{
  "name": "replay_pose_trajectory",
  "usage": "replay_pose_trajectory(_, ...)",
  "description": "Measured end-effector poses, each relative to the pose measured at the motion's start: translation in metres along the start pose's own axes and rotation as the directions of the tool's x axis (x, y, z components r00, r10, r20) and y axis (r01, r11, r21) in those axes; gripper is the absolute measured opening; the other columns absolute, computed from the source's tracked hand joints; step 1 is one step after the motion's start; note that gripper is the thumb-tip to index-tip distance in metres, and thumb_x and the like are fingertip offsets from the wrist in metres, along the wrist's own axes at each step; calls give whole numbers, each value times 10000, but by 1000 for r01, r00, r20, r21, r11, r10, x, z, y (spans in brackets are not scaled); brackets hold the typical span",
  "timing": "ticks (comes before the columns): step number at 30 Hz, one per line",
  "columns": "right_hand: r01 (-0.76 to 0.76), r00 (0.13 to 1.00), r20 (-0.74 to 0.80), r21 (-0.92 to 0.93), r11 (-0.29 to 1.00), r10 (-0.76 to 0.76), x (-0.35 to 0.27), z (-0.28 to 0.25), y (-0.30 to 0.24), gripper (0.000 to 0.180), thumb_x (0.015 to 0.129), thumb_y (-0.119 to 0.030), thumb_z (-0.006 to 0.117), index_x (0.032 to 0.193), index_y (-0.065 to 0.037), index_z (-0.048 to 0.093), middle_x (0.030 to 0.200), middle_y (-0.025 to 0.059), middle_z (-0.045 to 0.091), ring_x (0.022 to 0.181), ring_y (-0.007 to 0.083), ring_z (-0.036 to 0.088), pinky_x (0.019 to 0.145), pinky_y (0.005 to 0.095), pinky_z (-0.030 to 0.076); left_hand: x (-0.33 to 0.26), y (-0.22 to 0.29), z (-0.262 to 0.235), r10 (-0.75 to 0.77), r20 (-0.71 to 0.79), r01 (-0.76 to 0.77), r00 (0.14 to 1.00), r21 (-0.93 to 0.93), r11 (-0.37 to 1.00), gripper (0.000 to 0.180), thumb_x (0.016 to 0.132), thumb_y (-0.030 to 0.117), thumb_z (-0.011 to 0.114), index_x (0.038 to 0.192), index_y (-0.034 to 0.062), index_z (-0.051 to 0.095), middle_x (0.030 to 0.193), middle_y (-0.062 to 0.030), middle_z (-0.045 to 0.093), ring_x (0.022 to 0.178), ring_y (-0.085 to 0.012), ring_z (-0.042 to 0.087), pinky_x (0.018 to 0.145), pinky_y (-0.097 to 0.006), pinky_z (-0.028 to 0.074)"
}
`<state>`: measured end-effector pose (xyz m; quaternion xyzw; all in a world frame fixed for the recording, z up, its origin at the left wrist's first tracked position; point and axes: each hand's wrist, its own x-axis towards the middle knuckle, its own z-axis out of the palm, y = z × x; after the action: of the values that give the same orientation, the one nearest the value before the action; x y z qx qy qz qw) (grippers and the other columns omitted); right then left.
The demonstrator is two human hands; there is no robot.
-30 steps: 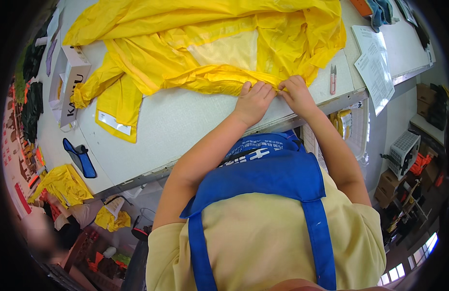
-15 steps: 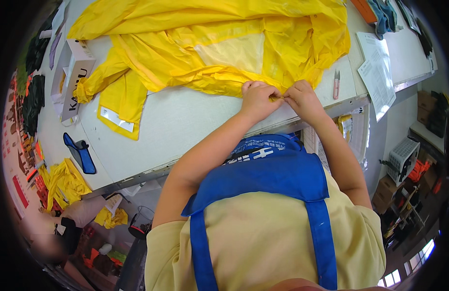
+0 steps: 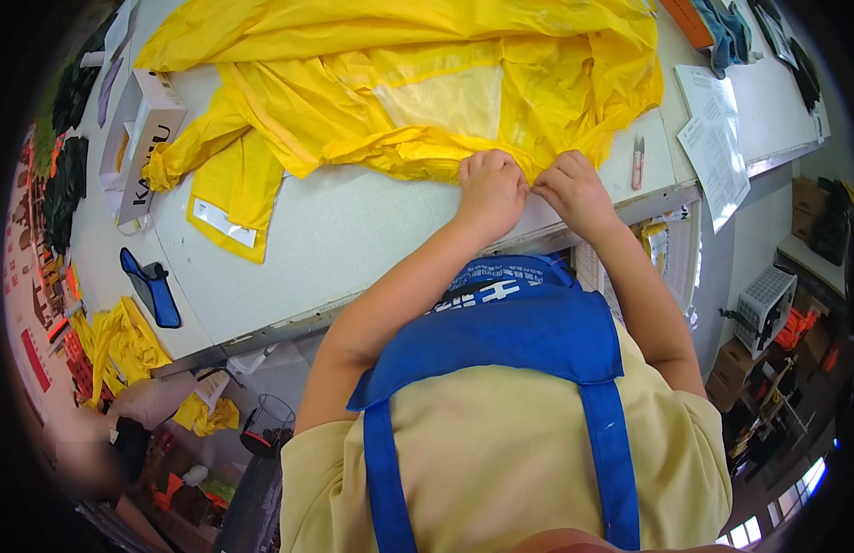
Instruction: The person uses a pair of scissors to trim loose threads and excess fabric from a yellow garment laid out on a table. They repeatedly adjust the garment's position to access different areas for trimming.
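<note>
A large yellow garment (image 3: pixel 548 83) of thin, crinkled fabric spreads over the white table, with a pale mesh lining (image 3: pixel 445 100) showing in its middle. Along its near edge, my left hand (image 3: pixel 491 195) is closed with fingers curled on the yellow fabric. Close beside it, my right hand (image 3: pixel 576 192) pinches the same edge, fingertips almost meeting those of the left. What lies exactly between the fingertips is too small to make out. To the right of my right hand lies a pair of thread snips (image 3: pixel 638 163) with pinkish-red handles.
Past the snips, printed papers (image 3: pixel 712 143) hang over the table (image 3: pixel 261 300) edge. On the left stand an open white box (image 3: pixel 152 138) and a blue-and-black pouch (image 3: pixel 152 288). A yellow sleeve with a white label (image 3: pixel 224 224) lies nearby. Another person (image 3: pixel 86 452) is at lower left.
My left hand has rolled over slightly, its knuckles now turned more upward, and the gap between its fingers has closed. My right hand stays nearly in place. The garment has barely shifted.
</note>
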<state>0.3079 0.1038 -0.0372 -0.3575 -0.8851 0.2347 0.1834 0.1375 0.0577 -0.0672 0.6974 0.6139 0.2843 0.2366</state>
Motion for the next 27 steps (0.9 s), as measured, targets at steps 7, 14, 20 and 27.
replay_pose_trajectory(7,-89,994,-81,-233,968,72,-15,-18,19,128,722,-87,681,814,-67,595,826,81,533,852,282,515,764,377,424,14,-57,-85,-383,-93,390,919,344,854,81,766,164,639,818,103,652,1028,-63,543,1008,-285,466,862,-459,333)
replay_pose_trajectory(14,-178,984,-27,-51,983,177,-10,-12,17,113,745,-79,670,816,-48,589,834,95,537,859,293,525,765,384,427,-13,-62,-123,-206,-265,306,942,426,852,80,770,191,688,832,160,650,1294,-79,427,1205,-347,340,970,-474,279)
replay_pose_trajectory(20,-191,982,23,60,980,190,-19,-16,24,101,763,-48,656,836,-32,589,852,107,552,850,290,540,760,357,441,-27,-93,-121,-184,-324,241,928,144,960,176,746,186,720,890,129,635,1391,-112,355,1242,-356,324,1007,-486,271)
replay_pose_trajectory(27,-420,797,-286,370,829,532,-39,-13,72,149,826,-50,625,967,-21,587,914,74,561,825,241,546,795,304,449,-29,-142,-127,-391,-292,376,873,-108,920,262,740,129,723,977,65,632,1144,-123,580,1116,-289,496,939,-353,392)
